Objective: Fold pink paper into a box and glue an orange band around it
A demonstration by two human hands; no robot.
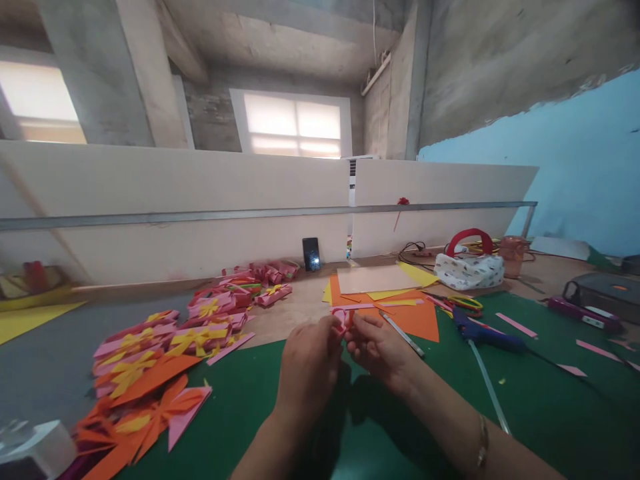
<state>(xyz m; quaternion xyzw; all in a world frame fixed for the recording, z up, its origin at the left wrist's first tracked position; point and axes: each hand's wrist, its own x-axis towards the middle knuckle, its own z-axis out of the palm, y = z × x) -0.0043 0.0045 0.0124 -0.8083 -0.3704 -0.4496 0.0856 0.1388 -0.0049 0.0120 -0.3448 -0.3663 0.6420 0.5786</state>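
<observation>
My left hand (307, 360) and my right hand (377, 347) meet at the middle of the work surface. Their fingertips pinch a small curled pink paper strip (341, 319) between them. Fingers cover part of the strip, so its full shape is hidden. Just beyond it are orange paper sheets (419, 325) with a long pink strip (380, 305) across them. A silver pen-like tool (401, 333) lies right of my right hand. On the left is a pile of folded pink paper pieces (215, 310) with yellow flowers, plus orange paper flowers (160, 410).
A blue glue gun (487, 335) with a clear glue stick lies at the right, near yellow-handled scissors (465, 303). A phone (311, 254) leans against the white panel. Behind stand a patterned bag with a red handle (470, 267) and a purple stapler-like tool (583, 315).
</observation>
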